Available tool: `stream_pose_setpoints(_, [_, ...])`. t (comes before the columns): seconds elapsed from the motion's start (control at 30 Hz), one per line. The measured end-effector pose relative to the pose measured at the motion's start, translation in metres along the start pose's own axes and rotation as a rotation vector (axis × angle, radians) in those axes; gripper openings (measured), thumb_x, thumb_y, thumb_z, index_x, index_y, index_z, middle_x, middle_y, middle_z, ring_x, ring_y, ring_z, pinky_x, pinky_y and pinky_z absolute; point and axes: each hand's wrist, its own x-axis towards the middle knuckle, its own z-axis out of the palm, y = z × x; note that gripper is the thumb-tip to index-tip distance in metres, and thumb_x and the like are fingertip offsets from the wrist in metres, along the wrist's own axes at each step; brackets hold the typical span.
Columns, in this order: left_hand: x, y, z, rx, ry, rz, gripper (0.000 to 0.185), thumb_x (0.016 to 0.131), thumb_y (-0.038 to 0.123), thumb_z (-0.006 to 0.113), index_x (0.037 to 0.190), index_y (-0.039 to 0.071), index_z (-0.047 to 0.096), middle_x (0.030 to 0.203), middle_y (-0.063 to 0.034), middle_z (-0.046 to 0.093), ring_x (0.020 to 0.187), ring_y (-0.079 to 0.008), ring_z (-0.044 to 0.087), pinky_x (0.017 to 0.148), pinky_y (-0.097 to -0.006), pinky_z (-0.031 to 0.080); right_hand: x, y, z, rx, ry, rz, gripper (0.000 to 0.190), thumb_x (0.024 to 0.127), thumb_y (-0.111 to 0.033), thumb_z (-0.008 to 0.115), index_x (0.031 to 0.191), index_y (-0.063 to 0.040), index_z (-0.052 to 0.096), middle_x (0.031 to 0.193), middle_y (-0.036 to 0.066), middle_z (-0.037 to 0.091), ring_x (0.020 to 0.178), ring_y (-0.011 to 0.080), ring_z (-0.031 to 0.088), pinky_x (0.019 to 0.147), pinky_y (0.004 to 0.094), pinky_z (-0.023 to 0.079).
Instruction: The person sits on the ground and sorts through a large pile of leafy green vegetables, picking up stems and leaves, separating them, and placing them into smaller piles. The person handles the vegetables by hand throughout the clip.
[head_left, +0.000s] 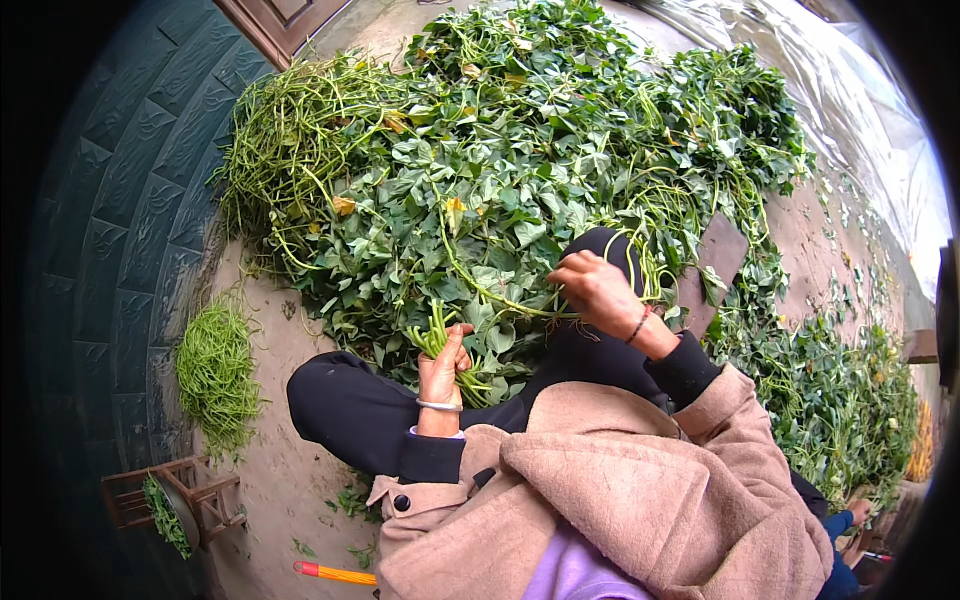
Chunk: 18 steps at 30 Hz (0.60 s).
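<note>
My left hand (442, 375), with a silver bangle at its wrist, is closed around a bunch of green leaf stems (429, 336). The cut ends fan out above the fist and below it. Over my bent right knee, my right hand (598, 294) is held with curled fingers; whether anything is between the fingertips is hidden. A long bare vine (480, 289) curves down through the leaves to just beneath that hand. More vines hang over the knee beside it. In front of me spreads a large heap of leafy vines (480, 172), probably sweet potato.
Stripped vines (292, 142) lie tangled at the heap's left. A pile of green stems (217, 371) rests on the floor near the tiled wall (112, 247). A wooden stool (214, 487) is lower left, an orange-handled pole (337, 574) below. Another person's hand (860, 511) shows lower right.
</note>
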Motion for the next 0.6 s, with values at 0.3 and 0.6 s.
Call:
stream_pose_setpoints(0.3, [-0.013,-0.008,0.021,0.162,-0.036,-0.032,0.022,0.091,0.021,0.069,0.099,0.0,0.068,0.074,0.0014,0.061,0.059,-0.0032,0.049,0.05,-0.0169,0.037,0.019,0.003,0.03,-0.105,-0.359,-0.185,0.014,0.079,-0.024,0.068,0.08,-0.011,0.061,0.083,0.002,0.055,0.089,0.0222,0.051,0.078,0.0384,0.038])
stream_pose_setpoints(0.6, [-0.002,-0.021,0.031,0.072,-0.061,0.005,0.02,0.094,0.021,0.064,0.107,0.006,0.066,0.081,0.0007,0.06,0.054,-0.005,0.043,0.049,-0.0203,0.035,0.041,-0.033,0.005,-0.068,-0.231,-0.451,0.007,0.075,-0.019,0.064,0.074,-0.013,0.062,0.08,0.0,0.055,0.089,0.0203,0.05,0.077,0.0344,0.039])
